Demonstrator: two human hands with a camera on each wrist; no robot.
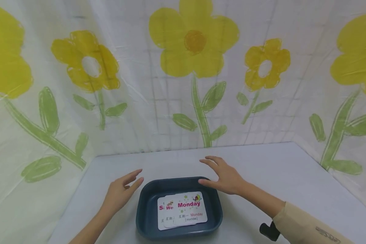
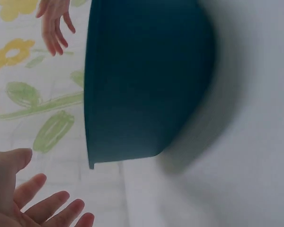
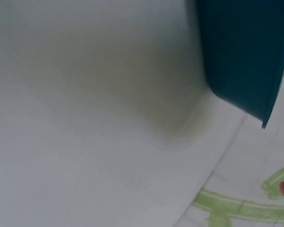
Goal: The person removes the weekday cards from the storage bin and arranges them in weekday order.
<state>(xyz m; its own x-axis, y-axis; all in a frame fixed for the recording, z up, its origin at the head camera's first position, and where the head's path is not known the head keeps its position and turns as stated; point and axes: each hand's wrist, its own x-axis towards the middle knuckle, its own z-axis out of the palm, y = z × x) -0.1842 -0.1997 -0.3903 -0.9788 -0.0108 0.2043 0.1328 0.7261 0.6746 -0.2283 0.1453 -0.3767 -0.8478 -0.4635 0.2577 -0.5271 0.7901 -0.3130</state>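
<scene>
Dark blue tray (image 1: 178, 183) sits on the white table (image 1: 259, 162), between the two hands. Small stack of printed cards (image 1: 190, 210) lies inside, on the tray floor, overlapping and fanned to the left. Top one reads "Monday", with Chinese text and phonetics below and a small picture in its upper right corner. Edges of two more show to its left — "We" and "S" legible, rest covered.

Left hand (image 1: 118, 192): just beside the tray's far left corner, fingers loosely extended and spread, thumb apart, holding nothing. Left wrist view shows a gap between its fingertips and the tray wall. Cards are to its right, lower down.

Right hand (image 1: 225, 179): at the far right corner, fingers reaching leftward, thumb well apart from them, holding nothing. In the head view the thumb tip overlaps the rim; left wrist view puts this hand clear above it — no contact. Cards are below it, to the left. Right wrist view catches only a bit of fingertip.

Beige sleeve (image 1: 308, 223) on the right arm, black object (image 1: 269, 231) next to it, can't tell what. Flower-print curtain (image 1: 134, 125) behind the table.
</scene>
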